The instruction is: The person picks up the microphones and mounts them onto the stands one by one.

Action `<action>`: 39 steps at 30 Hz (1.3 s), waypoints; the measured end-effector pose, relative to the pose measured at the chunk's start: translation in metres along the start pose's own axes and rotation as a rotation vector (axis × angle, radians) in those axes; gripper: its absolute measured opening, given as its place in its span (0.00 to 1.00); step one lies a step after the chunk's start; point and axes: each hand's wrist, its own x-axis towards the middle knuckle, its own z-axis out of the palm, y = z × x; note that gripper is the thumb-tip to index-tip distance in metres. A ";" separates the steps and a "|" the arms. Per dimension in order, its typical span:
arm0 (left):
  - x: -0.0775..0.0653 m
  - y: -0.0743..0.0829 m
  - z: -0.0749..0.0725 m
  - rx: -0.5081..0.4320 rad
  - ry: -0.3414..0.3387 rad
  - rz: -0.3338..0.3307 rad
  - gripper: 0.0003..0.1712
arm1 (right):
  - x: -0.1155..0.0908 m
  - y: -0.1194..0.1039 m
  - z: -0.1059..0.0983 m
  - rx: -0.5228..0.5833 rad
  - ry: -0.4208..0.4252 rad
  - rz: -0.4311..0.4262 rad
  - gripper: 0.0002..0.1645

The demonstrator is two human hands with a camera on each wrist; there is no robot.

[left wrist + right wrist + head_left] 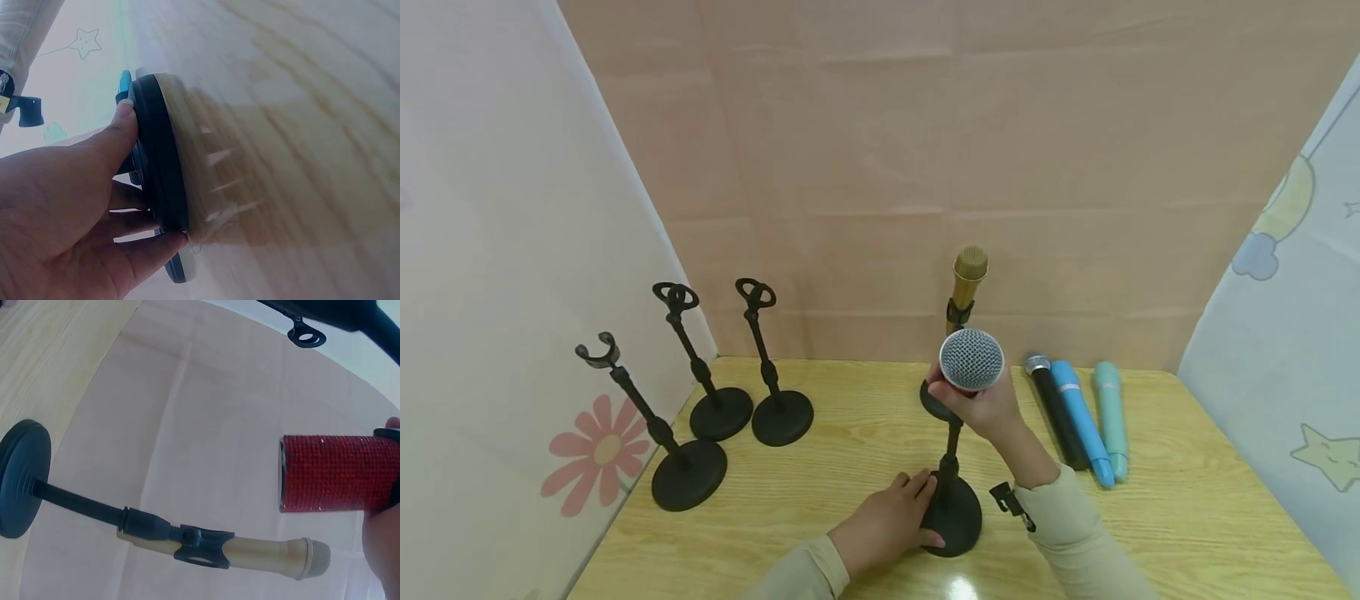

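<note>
Standing at lower centre, the stand [953, 500] is gripped by the left hand [887, 521], presumably for steadiness; the microphone [972, 360], by the right hand [992, 408].

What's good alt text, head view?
Right hand holds a silver-headed microphone at the top of a black stand; left hand grips its base. Behind is a gold microphone on another stand. At left, three empty stands; at right, black, blue and mint microphones.

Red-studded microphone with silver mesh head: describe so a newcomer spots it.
Above the pale wood-grain table, find the person's bare right hand. It holds the red-studded microphone, whose round silver mesh head faces the head camera. Its studded red handle sets it apart from the gold microphone clipped to a black stand behind.
</note>
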 end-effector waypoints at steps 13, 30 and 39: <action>-0.005 -0.005 -0.006 -0.076 0.067 0.017 0.49 | -0.029 -0.012 -0.026 -0.250 0.006 -0.057 0.50; 0.000 -0.020 -0.002 -0.158 0.095 0.078 0.41 | -0.107 0.003 -0.029 -0.680 -0.280 0.226 0.27; -0.001 -0.027 -0.008 -0.177 0.158 0.076 0.36 | -0.124 0.002 -0.022 -0.732 -0.473 0.513 0.39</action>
